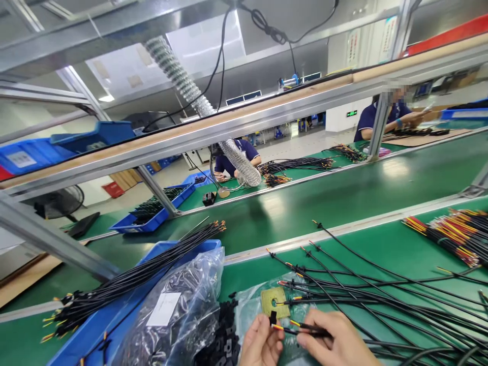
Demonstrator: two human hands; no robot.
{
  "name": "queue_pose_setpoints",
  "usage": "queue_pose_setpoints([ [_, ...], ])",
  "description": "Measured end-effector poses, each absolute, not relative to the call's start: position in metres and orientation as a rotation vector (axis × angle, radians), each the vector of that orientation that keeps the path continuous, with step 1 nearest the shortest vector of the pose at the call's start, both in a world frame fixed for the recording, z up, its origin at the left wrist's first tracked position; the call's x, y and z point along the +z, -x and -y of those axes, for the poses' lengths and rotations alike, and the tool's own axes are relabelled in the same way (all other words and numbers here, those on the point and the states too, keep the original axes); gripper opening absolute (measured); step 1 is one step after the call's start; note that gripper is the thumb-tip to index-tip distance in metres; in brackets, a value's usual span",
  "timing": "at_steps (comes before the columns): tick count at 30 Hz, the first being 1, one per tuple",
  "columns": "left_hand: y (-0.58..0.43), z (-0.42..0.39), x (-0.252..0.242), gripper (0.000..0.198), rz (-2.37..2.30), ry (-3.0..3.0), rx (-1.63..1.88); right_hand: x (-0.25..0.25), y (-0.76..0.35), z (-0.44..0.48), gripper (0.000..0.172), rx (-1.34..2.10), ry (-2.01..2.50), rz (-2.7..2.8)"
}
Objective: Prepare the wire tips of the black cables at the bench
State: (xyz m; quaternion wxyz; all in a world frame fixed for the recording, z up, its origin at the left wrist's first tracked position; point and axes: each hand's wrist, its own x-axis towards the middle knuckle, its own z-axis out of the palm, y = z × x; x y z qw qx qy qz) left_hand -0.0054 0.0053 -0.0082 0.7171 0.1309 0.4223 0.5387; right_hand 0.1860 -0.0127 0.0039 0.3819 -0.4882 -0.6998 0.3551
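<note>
My left hand [263, 341], at the bottom centre, pinches a small black clip [273, 318] between thumb and forefinger. Just right of it, my right hand [331, 335] is closed on black cables [314, 329] whose ends show red, yellow and white wires. One cable end reaches across to the fingers of my left hand, right below the clip. A yellow square pad [275, 303] with a hole lies on a clear plastic bag [247, 305] beyond my hands. Loose black clips [227, 330] are piled left of my left hand.
Many black cables [381, 300] spread over the green bench at right, near a bundle with coloured ends [450, 239]. At left, a blue bin [152, 254] holds a bagged heap and a cable bundle. A metal frame [236, 127] crosses above; two people sit beyond.
</note>
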Motion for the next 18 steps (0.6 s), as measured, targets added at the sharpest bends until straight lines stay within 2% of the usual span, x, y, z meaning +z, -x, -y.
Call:
queue_pose_setpoints([
  [7, 0.006, -0.002, -0.009, 0.04, -0.878, -0.327, 1.168, -0.005, -0.182, 0.013, 0.024, 0.832, 1.238, 1.742],
  [13, 0.005, 0.001, -0.004, 0.039, -0.935, -0.557, 1.34, -0.014, -0.18, 0.015, 0.016, 0.794, 1.245, 1.712],
  [16, 0.005, 0.004, -0.004, 0.038, -1.015, -0.732, 1.416, -0.018, -0.183, 0.016, 0.006, 0.635, 1.245, 1.816],
  [18, 0.004, 0.006, -0.005, 0.037, -1.049, -0.82, 1.425, -0.019, -0.185, 0.017, 0.012, 0.492, 1.173, 1.895],
])
